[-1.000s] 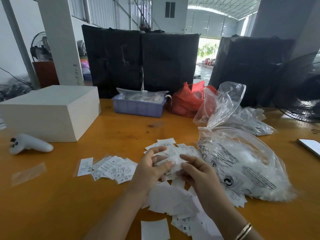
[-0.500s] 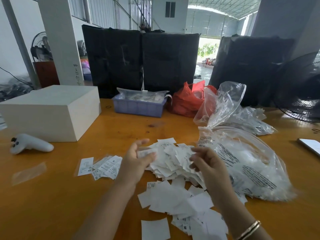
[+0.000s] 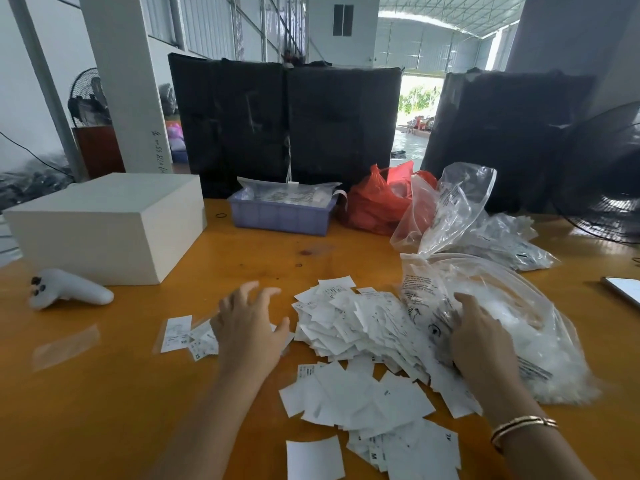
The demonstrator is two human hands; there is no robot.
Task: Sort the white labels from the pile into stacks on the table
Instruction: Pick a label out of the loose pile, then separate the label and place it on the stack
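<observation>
head | left hand (image 3: 247, 332) – fingers spread | right hand (image 3: 479, 336) – on bag (image 3: 519, 317)

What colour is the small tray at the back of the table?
Light purple tray, clearest in the head view.

The left hand (image 3: 247, 332) hovers palm down, fingers spread and loosely bent, holding nothing. The right hand (image 3: 479, 336) reaches forward with fingers extended; a gold bangle (image 3: 519, 426) circles its wrist.
</observation>
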